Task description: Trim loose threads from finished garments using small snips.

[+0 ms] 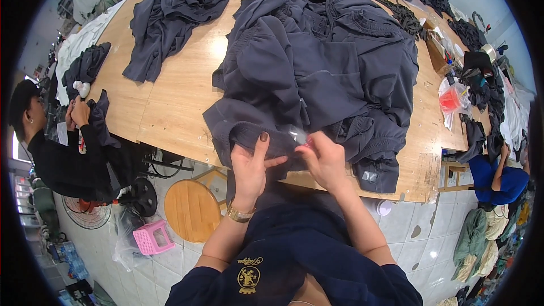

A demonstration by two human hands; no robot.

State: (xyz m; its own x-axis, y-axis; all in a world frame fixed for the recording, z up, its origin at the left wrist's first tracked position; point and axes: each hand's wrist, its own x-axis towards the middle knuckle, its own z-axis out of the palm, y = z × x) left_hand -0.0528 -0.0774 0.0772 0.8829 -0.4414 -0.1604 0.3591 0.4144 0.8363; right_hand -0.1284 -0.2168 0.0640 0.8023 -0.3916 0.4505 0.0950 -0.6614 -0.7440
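Gripping dark cloth (245,134), the left hand (248,173) sits near the right hand (327,164).

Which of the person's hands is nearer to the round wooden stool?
Left. In the picture, the left hand is above and right of the stool, by the dark garment; the right hand is farther right.

This looks like a workshop for clothes; a big wooden table (175,102) has a large pile of dark clothes (340,68) on it; a smaller dark heap (164,25) lies near that pile. One person in black (68,161) is at the left and one person in blue (506,184) is at the right; a round wooden stool (191,209) and a fan (88,211) stand on the tiled floor (411,249); green and cream cloth (477,243) is bunched up at the right.
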